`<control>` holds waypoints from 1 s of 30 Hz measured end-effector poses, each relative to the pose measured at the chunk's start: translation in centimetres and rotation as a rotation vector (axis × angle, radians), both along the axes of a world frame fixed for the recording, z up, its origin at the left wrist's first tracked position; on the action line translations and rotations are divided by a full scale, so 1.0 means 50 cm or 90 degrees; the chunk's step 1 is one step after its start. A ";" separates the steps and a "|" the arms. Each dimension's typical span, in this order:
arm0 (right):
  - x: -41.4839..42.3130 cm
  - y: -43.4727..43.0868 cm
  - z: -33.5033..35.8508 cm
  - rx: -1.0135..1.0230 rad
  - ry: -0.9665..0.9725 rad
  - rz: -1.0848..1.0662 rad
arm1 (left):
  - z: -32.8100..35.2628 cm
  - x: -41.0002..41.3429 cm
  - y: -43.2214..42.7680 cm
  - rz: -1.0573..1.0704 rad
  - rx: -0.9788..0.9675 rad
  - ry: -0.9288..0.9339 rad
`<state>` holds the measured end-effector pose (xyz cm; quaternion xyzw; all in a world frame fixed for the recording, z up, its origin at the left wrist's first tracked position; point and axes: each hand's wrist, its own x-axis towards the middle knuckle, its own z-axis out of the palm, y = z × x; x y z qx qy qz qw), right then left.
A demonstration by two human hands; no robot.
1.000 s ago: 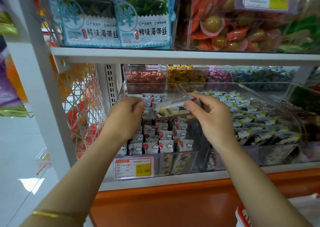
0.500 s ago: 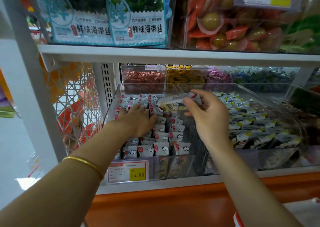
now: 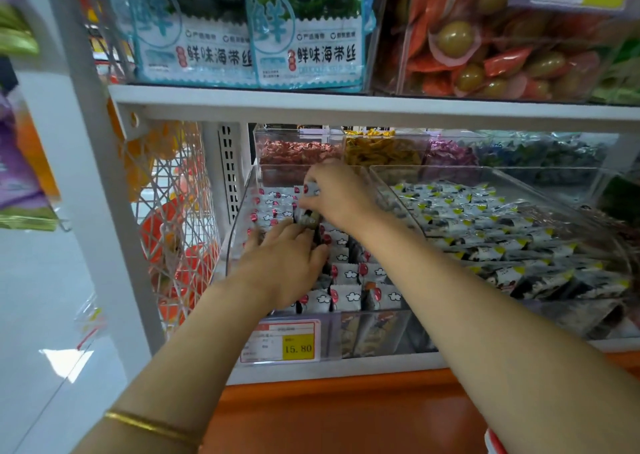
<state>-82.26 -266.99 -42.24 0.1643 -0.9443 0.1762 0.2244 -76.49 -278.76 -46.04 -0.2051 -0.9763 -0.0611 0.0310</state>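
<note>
The left bin [image 3: 239, 221] stands on the shelf [image 3: 346, 372], with the right bin [image 3: 485, 171] just beside it and the back bins [image 3: 298, 152] behind both. A price tag [image 3: 280, 341] sits on the left bin's front. Inside that bin, the left hand [image 3: 284, 256] rests on the packets [image 3: 346, 294]. The right hand [image 3: 337, 194], behind it, holds a packet [image 3: 309, 219].

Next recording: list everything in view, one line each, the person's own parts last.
seaweed bags: two, blue-white, top shelf left.
orange packs: many, top shelf right.
back bins: four, pink, yellow, purple, blue sweets, lower shelf rear.
left bin: one, clear, lower shelf front.
red-white packets: many, rowed inside left bin.
right bin: one, clear, beside it.
black-yellow packets: many, inside right bin.
price tag: one, yellow-white, left bin's front.
held packet: one, dark end showing, over the packet rows.
bracelet: one, gold, left wrist.
left hand: flat on red-white packets.
right hand: fingers pinch held packet.
</note>
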 end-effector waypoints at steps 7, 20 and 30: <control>-0.036 -0.005 -0.015 0.175 -0.193 0.010 | 0.002 0.011 -0.008 0.039 -0.007 -0.031; -0.109 -0.009 -0.031 0.184 -0.055 -0.056 | 0.013 0.017 -0.007 0.035 0.035 -0.077; -0.060 0.012 0.013 -0.189 -0.017 -0.027 | 0.027 0.019 -0.010 0.043 0.128 -0.095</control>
